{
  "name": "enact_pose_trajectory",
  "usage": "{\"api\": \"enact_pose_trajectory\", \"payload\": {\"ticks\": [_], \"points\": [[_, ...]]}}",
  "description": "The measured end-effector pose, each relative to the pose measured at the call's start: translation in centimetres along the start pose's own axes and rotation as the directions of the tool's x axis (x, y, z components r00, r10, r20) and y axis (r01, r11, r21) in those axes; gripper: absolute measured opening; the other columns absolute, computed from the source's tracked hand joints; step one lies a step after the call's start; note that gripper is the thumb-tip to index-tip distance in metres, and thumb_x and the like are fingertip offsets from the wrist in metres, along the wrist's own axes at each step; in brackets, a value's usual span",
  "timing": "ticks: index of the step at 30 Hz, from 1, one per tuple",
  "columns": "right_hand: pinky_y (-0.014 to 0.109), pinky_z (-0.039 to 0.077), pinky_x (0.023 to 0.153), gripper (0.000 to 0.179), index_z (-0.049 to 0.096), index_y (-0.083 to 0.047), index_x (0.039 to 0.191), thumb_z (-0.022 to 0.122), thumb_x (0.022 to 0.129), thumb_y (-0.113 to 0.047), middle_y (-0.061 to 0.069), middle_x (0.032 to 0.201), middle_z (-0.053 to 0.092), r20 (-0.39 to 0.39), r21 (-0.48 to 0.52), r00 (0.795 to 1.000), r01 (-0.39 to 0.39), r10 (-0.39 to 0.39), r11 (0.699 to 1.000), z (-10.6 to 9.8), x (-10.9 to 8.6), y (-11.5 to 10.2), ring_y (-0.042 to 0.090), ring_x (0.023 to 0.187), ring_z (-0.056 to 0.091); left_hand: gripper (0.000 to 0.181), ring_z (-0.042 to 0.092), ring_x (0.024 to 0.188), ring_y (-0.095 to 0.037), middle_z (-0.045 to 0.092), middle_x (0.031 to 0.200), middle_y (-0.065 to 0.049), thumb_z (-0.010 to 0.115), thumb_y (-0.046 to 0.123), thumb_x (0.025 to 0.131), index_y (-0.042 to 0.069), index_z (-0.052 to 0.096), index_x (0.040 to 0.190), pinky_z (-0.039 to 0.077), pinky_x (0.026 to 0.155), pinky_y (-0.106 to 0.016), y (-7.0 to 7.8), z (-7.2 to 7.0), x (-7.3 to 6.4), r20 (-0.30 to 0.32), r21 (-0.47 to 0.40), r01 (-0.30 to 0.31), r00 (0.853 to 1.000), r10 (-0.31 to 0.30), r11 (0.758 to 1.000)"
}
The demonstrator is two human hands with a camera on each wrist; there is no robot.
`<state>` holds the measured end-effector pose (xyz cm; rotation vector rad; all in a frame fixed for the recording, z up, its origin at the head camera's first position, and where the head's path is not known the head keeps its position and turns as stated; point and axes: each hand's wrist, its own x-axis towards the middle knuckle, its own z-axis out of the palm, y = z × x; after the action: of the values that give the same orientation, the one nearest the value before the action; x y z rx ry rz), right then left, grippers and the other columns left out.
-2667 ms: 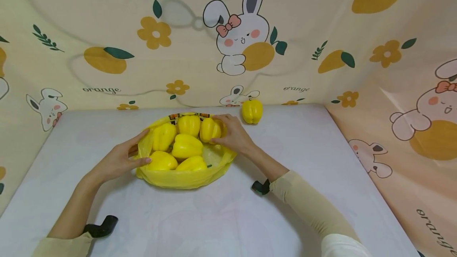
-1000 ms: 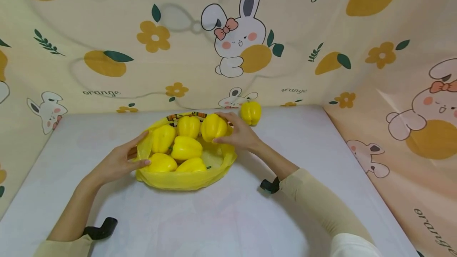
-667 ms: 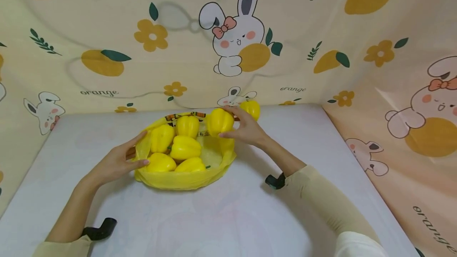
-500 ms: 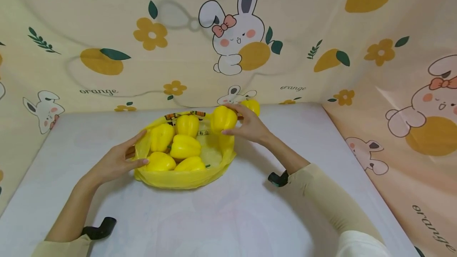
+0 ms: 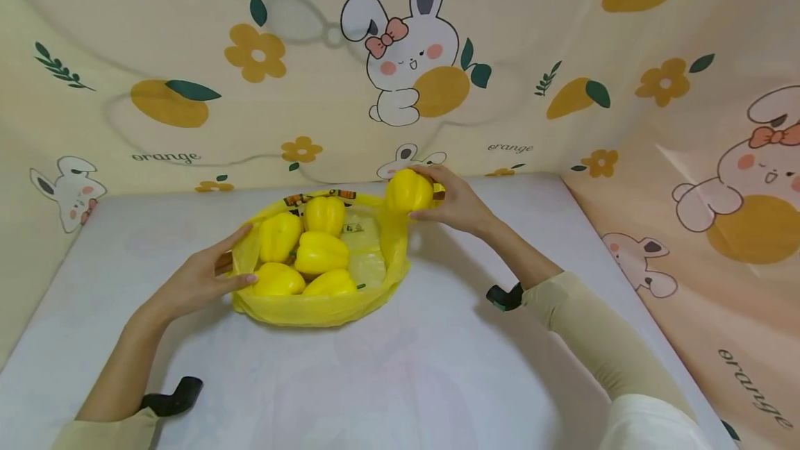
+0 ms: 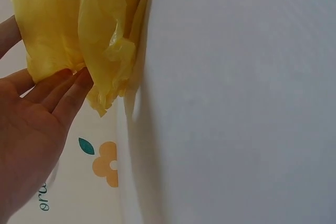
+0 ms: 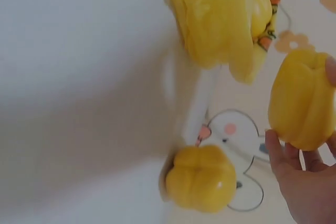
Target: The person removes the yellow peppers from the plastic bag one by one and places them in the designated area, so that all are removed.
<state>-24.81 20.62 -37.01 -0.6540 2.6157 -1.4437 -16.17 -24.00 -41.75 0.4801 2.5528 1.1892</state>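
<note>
A yellow plastic bag stands mouth-up on the white table, several yellow bell peppers inside it. At the bag's left end my left hand holds the side, thumb at the rim; in the left wrist view its fingers meet the crinkled film. My right hand grips one bell pepper above the bag's far right rim. In the right wrist view that pepper is off the table, thumb and fingers around it.
Another bell pepper sits on the table by the back wall, mostly hidden behind my right hand in the head view. A rabbit-print cloth hangs behind and at the right. The white table extends in front of the bag.
My right hand has lifted one bell pepper from the bag's right part and carried it up and right, over the rim. That place in the bag now shows its bottom. My left hand stays at the bag.
</note>
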Motion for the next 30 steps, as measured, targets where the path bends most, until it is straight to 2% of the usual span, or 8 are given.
{"api": "enact_pose_trajectory", "payload": {"ticks": [5, 13, 22, 26, 30], "points": [[0.047, 0.048, 0.105, 0.081, 0.045, -0.01, 0.148, 0.086, 0.078, -0.01, 0.008, 0.143, 0.048, -0.008, 0.012, 0.999, -0.041, 0.041, 0.999, -1.3, -0.2, 0.2, 0.029, 0.121, 0.05, 0.093, 0.036, 0.138, -0.05, 0.018, 0.163, -0.021, 0.071, 0.039, 0.092, 0.017, 0.012, 0.161, 0.035, 0.109, -0.059, 0.2, 0.0, 0.1, 0.0, -0.001, -0.006, 1.0, 0.006, 1.0], [0.05, 0.044, 0.107, 0.076, 0.043, -0.001, 0.148, 0.08, 0.082, -0.003, 0.015, 0.146, 0.044, -0.008, 0.01, 0.998, -0.063, 0.063, 0.998, -3.5, -1.0, -1.8, 0.033, 0.127, 0.046, 0.095, 0.036, 0.136, -0.053, 0.018, 0.161, -0.025, 0.072, 0.038, 0.091, 0.017, 0.011, 0.161, 0.036, 0.107, -0.062, 0.5, -0.2, -0.1, 0.007, -0.001, 0.027, 1.0, -0.027, 1.0], [0.048, 0.041, 0.111, 0.079, 0.043, -0.015, 0.15, 0.081, 0.082, -0.007, 0.005, 0.15, 0.042, -0.017, 0.025, 0.996, -0.088, 0.089, 0.996, -5.8, -0.1, 2.4, 0.03, 0.134, 0.042, 0.094, 0.038, 0.135, -0.052, 0.019, 0.161, -0.024, 0.071, 0.039, 0.092, 0.017, 0.011, 0.161, 0.036, 0.108, -0.061, 0.4, -0.2, 0.0, 0.002, 0.018, 0.018, 1.0, -0.018, 1.0], [0.047, 0.04, 0.112, 0.077, 0.044, -0.016, 0.15, 0.081, 0.083, -0.008, 0.002, 0.151, 0.041, -0.018, 0.034, 0.997, -0.076, 0.077, 0.997, -6.7, 0.0, 3.5, 0.028, 0.134, 0.042, 0.094, 0.038, 0.135, -0.053, 0.02, 0.161, -0.025, 0.072, 0.037, 0.092, 0.017, 0.011, 0.161, 0.036, 0.107, -0.062, 0.5, -0.3, 0.0, 0.004, 0.021, 0.014, 1.0, -0.014, 1.0], [0.042, 0.041, 0.111, 0.076, 0.043, -0.017, 0.151, 0.08, 0.084, -0.011, 0.0, 0.152, 0.041, -0.022, 0.032, 0.994, -0.104, 0.105, 0.994, -7.4, -0.1, 4.3, 0.026, 0.134, 0.042, 0.094, 0.039, 0.134, -0.053, 0.021, 0.16, -0.026, 0.072, 0.036, 0.092, 0.018, 0.012, 0.161, 0.037, 0.107, -0.062, 0.7, -0.4, 0.1, 0.008, 0.028, 0.013, 1.0, -0.013, 1.0]]}}
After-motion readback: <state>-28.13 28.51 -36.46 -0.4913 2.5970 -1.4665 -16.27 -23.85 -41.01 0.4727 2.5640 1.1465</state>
